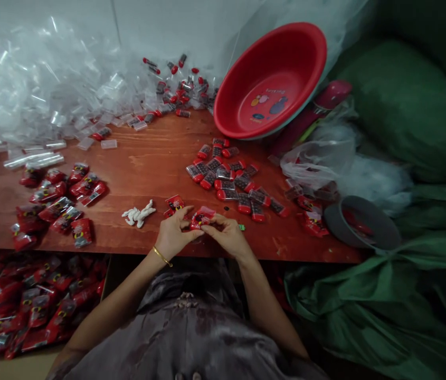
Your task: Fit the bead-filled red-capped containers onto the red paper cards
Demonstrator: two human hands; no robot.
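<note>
Between my two hands is a small red printed packet, held just above the table's front edge. My left hand, with a gold bracelet at the wrist, pinches its left side. My right hand grips its right side between thumb and fingers. Another red packet lies right behind my left hand. To the left is a little pile of white twisted pieces. Behind my right hand lie several small clear tubes with red ends and dark contents. What the held packet contains is hidden.
Red packets lie on the left of the wooden table, with a box of more packets below. Clear plastic tubes heap along the back. A red basin leans behind; a grey bowl and green cloth are right.
</note>
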